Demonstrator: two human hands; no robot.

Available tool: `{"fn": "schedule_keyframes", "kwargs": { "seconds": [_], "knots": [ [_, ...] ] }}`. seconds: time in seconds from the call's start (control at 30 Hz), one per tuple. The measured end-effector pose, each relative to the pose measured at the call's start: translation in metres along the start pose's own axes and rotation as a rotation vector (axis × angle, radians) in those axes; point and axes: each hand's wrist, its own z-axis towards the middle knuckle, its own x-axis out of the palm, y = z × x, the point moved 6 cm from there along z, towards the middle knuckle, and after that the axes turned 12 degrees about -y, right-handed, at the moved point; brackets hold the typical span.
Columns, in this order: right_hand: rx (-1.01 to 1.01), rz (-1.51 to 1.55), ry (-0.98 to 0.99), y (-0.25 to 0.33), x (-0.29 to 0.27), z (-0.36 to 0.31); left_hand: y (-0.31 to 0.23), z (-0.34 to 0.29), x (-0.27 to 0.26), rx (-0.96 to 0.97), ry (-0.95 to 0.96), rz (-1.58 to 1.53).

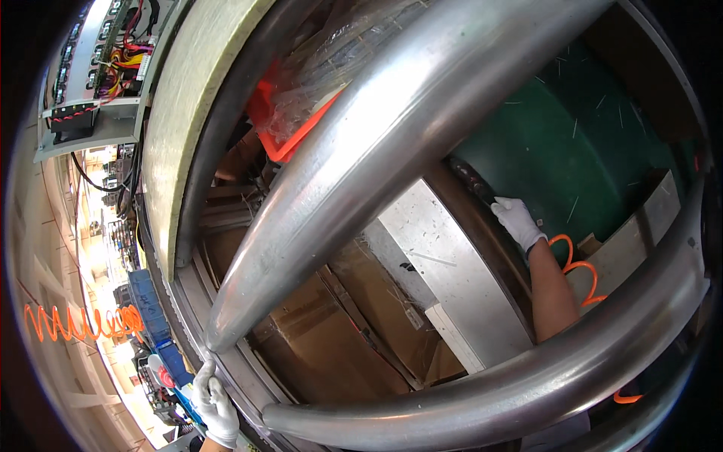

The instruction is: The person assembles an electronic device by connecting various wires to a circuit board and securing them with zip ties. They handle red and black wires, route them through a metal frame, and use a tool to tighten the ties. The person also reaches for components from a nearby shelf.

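My left hand (215, 408), in a white glove, is at the lower left on the metal side rail, by the end of a large shiny roller (339, 162). Its index finger stretches up toward the roller's end; I see nothing held. My right hand (518, 221), also white-gloved, reaches down between two rollers. Its fingers close on the near end of a dark, elongated tool (473, 181). Beyond the tool lies a green surface (542, 143) scattered with thin pale slivers. The tool's exact kind is hard to make out.
A second roller (482, 399) crosses below my right forearm. An orange coiled hose (587, 275) runs beside my right wrist. Under the rollers are cardboard (324, 339) and a pale metal beam (459, 264). A red bin (282, 143) holds clear plastic. Wired electronics (124, 64) are at upper left.
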Motion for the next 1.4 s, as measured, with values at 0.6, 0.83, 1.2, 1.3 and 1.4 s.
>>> {"fn": "schedule_keyframes", "kwargs": {
  "seconds": [0.6, 0.83, 1.2, 1.3, 1.4],
  "knots": [
    [0.098, -0.376, 0.061, 0.012, -0.011, -0.001, 0.014, -0.002, -0.003, 0.030, -0.015, 0.055],
    [0.141, -0.394, -0.037, 0.013, -0.020, -0.010, 0.006, -0.001, 0.000, 0.007, 0.000, 0.024],
    [0.104, -0.651, 0.019, -0.054, -0.068, -0.026, 0.011, 0.000, -0.002, 0.072, -0.005, 0.034],
    [-0.034, -0.811, 0.033, -0.068, -0.077, -0.037, 0.009, -0.003, -0.001, 0.064, -0.052, -0.050],
    [0.052, -0.811, -0.022, -0.097, -0.104, -0.056, 0.002, 0.012, 0.006, 0.105, -0.026, -0.105]
  ]
}}
